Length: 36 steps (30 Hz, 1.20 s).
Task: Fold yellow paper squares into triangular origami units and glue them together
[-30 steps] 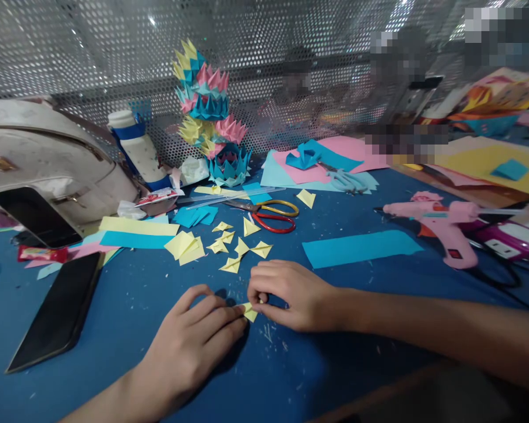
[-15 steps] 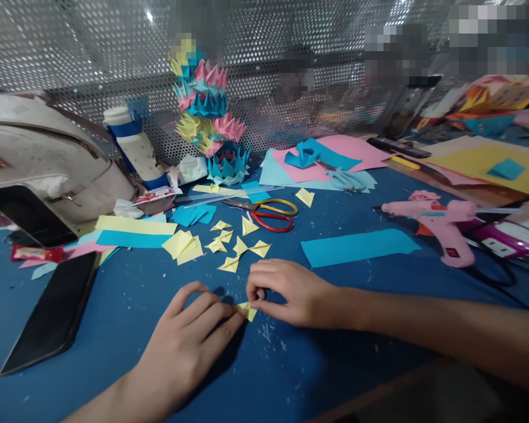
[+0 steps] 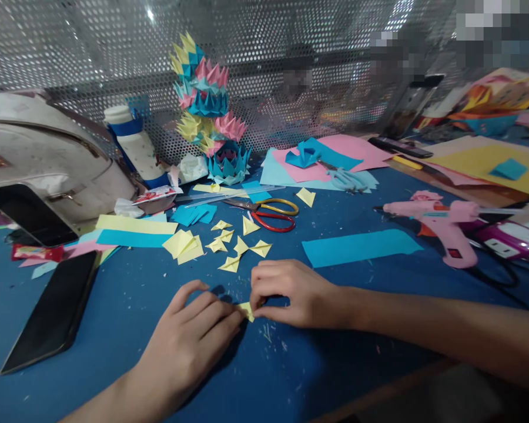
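Closest to me, the left hand (image 3: 196, 338) has its fingertips down on the left edge of a small yellow paper (image 3: 248, 310); the thumb is hidden, so I can't tell whether it pinches. The right hand (image 3: 293, 294) bunches thumb and fingers narrowly at the right edge of that same piece, which lies between the two on the blue tabletop (image 3: 127, 294). Left of the grip lies a dark phone (image 3: 50, 320). Just past the fingers are scattered folded yellow pieces (image 3: 260, 249), with overlapping yellow squares (image 3: 186, 247) to their left. Beyond the right hand is a blue strip (image 3: 357, 248), with a pink glue gun (image 3: 461, 244) further right. Farther straight out from the grip are red-and-yellow scissors (image 3: 256, 207), partly open. Behind them, slightly left, rises a spiky paper tower (image 3: 208, 103), before a perforated metal panel (image 3: 264, 35).
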Each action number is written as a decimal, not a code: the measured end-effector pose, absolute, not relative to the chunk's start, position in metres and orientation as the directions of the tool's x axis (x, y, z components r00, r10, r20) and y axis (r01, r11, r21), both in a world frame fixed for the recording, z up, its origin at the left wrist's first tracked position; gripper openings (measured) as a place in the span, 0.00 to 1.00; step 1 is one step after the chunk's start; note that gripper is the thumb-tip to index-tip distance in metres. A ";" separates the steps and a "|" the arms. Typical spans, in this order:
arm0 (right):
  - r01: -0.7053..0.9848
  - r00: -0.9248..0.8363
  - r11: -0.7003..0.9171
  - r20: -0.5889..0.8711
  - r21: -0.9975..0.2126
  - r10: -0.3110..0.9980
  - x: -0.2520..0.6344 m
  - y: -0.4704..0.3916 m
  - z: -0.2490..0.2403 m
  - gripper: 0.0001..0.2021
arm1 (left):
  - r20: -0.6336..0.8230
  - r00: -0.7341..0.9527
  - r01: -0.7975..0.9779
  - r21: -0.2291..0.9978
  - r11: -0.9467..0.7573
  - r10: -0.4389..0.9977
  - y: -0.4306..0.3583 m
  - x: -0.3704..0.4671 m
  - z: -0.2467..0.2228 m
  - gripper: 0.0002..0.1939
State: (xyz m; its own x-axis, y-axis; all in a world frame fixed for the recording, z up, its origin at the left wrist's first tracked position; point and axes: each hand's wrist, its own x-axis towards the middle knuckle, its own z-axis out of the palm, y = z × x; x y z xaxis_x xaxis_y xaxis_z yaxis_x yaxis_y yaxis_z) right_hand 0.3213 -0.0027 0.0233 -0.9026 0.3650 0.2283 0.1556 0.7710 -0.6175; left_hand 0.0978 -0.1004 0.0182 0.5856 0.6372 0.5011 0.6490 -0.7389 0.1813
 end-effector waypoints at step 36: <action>0.208 -0.896 0.832 0.241 -0.515 0.373 0.321 -0.006 0.023 0.09 | 0.478 0.606 0.671 0.122 -0.731 0.636 -0.102 0.100 0.014 0.14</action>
